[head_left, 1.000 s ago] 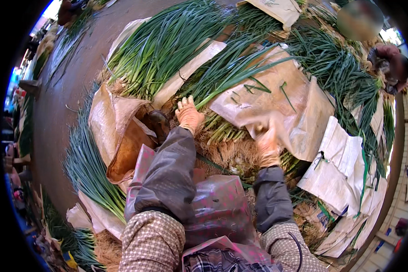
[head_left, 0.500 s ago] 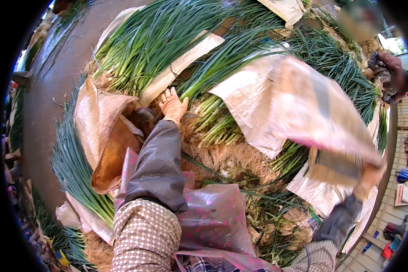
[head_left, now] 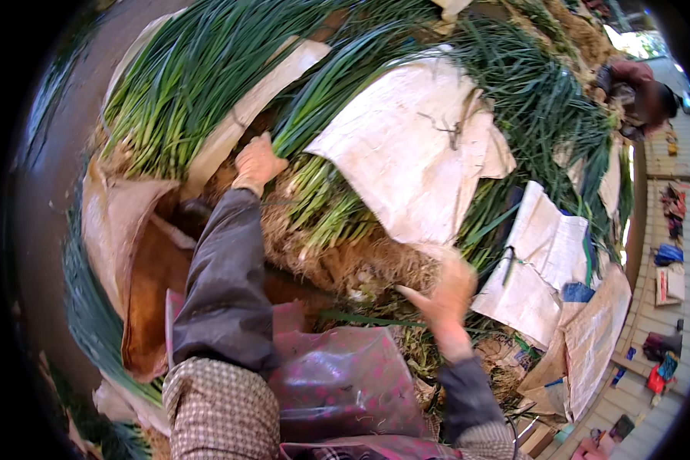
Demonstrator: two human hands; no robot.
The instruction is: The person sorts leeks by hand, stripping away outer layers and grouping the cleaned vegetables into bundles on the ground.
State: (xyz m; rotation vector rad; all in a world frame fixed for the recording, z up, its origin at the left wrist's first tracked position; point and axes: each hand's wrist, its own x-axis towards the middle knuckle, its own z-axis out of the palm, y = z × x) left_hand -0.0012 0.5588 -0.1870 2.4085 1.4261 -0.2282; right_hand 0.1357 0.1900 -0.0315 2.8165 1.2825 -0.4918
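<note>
My left hand rests beside the near end of a green onion bundle, next to a strip of pale sacking. Its thumb stands apart from the other fingers, which are partly hidden. Empty and somewhat blurred, my right hand hovers with thumb spread, just right of the tangled onion roots. White stalks show above those roots. A white woven sheet covers part of the onions beyond my right hand.
A folded brown-lined sack stands left of my left forearm. Large onion heaps lie beyond. Another white sheet and a tan sack piece lie at right. Pink-dotted plastic covers my front. Another person crouches at the far right.
My right hand has let go of the blurred sacking it was swinging and has come left toward the roots. That sacking now lies at right. My left hand stays by the same bundle.
</note>
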